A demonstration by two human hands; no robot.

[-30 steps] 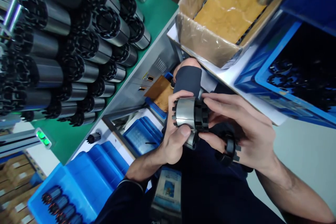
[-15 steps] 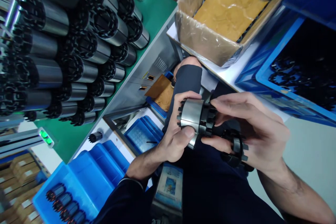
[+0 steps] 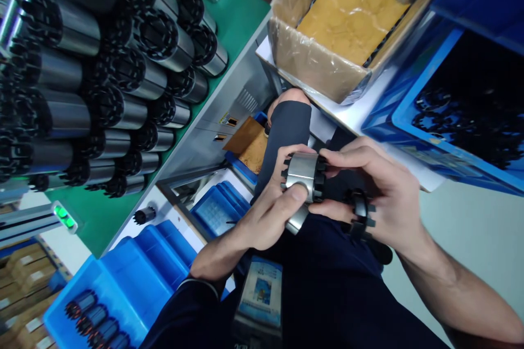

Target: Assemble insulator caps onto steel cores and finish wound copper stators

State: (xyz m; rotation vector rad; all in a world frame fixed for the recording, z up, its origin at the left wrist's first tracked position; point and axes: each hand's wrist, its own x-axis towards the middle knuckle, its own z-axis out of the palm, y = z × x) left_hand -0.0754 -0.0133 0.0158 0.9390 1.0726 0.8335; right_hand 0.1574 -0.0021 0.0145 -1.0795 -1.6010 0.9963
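Observation:
My left hand (image 3: 266,218) is wrapped round a silver motor stator core (image 3: 302,168), its thumb lying on the metal side. Black plastic teeth stick out at the core's left end. Below the thumb shows another piece of silver metal (image 3: 297,220); whether it is a separate core I cannot tell. The thumb and a finger of my right hand (image 3: 388,191) are closed on a black toothed end ring (image 3: 320,179) at the core's right end. A second black toothed ring (image 3: 361,211) hangs in the right hand's curled fingers, partly hidden.
Many finished-looking stators (image 3: 164,38) stand stacked on the green bench (image 3: 241,22) at left. A carton (image 3: 315,60) holds bare metal cores. Black rings fill a blue crate (image 3: 426,76) at right. Blue bins (image 3: 135,278) stand lower left, one with several copper-wound parts (image 3: 98,316).
My right hand has moved left, toward the core. The black end ring now sits closer against the metal, with less of it sticking out. The whole view has shifted slightly.

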